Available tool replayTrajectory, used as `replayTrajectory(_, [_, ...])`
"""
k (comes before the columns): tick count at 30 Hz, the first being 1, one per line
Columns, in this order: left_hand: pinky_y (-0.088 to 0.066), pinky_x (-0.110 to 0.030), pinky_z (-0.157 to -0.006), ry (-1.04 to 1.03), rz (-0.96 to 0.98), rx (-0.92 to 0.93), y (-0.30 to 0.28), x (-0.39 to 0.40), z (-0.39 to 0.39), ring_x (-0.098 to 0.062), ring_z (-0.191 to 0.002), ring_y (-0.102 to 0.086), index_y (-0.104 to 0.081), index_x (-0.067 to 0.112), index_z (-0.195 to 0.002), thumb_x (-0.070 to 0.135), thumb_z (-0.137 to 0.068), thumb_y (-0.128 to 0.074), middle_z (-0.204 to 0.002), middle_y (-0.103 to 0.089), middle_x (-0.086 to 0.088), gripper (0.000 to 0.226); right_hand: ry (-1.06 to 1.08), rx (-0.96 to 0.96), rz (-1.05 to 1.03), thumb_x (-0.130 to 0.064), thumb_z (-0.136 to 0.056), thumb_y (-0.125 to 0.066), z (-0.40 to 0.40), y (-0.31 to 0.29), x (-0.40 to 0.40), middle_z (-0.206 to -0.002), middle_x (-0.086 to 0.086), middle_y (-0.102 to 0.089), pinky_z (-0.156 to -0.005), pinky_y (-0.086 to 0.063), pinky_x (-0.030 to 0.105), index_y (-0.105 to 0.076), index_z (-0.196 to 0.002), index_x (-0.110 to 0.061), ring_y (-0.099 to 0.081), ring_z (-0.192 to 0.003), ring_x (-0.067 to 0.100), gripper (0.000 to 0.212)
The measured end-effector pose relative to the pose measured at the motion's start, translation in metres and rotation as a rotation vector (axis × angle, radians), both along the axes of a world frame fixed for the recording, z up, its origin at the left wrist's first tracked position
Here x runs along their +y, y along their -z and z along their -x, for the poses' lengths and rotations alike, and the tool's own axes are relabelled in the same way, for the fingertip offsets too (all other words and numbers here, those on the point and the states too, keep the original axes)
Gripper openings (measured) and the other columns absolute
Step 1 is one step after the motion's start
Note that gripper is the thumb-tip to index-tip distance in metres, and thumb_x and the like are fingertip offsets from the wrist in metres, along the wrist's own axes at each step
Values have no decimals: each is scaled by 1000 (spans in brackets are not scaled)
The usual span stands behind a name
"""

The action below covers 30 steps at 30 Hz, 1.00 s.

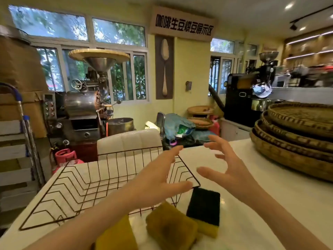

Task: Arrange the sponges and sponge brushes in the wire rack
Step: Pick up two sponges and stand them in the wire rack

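Three rectangular yellow sponges point(172, 229) on white counter point(270, 204) | black wire rack point(86, 184) behind | left hand point(158, 179), right hand point(227, 165) spread wide, holding nothing

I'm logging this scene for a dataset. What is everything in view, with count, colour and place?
wire rack: one, dark, empty, on the table's left
sponges: three, yellow, one with a dark scouring side up, near edge beside the rack
table: one, white
woven trays: a stack, brown, table's right
roaster: one, metal, behind at left
gas cylinder: one, pink, on the floor at left
chair: one, white, beyond the table
left hand: open, over the rack's right end
right hand: open, above the table
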<state>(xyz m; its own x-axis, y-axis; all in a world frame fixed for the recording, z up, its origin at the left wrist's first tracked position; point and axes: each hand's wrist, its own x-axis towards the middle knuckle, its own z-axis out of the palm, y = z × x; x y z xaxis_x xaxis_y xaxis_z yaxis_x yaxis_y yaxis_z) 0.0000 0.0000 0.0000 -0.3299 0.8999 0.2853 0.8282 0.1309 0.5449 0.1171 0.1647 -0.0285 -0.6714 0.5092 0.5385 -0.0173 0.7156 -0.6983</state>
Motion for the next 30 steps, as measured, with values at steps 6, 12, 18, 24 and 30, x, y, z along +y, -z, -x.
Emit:
replayTrajectory(6, [-21, -14, -100, 179, 208, 200, 31, -1, -18, 11, -121, -24, -12, 47, -137, 58, -78, -52, -146, -19, 26, 72, -28, -247, -12, -44, -65, -77, -19, 40, 5, -130, -21, -33, -98, -24, 18, -22, -135, -44, -31, -120, -1, 89])
replayTrajectory(12, [-24, -11, -94, 260, 356, 359, 50, -9, -26, 6, -115, -28, -19, 42, -134, 56, -79, -49, -141, -21, 24, 64, -68, -410, 41, -42, -60, -81, -18, 66, 8, -131, -19, -26, -96, -25, 17, -24, -138, -34, -25, -121, -1, 97])
replayTrajectory(18, [-28, -20, -103, 278, 435, 432, 60, -9, -21, -5, -127, -26, -24, 40, -133, 54, -80, -50, -145, -19, 17, 61, -146, -507, -41, -40, -60, -79, -17, 87, 15, -124, -13, -32, -100, -35, 22, -30, -133, -29, -34, -121, 10, 89])
replayTrajectory(24, [-35, -24, -103, 326, 529, 415, 59, -4, -14, -5, -124, -30, -24, 41, -129, 40, -75, -61, -142, -25, 17, 65, -137, -486, -68, -35, -59, -79, -16, 91, 21, -122, -12, -36, -98, -38, 22, -35, -130, -30, -38, -117, 10, 84])
replayTrajectory(30, [-43, -30, -97, 317, 554, 468, 61, 5, -6, -9, -117, -38, -24, 41, -124, 29, -73, -65, -134, -35, 13, 67, -148, -532, -42, -37, -56, -77, -21, 87, 27, -123, -12, -36, -96, -42, 25, -35, -129, -32, -39, -115, 10, 85])
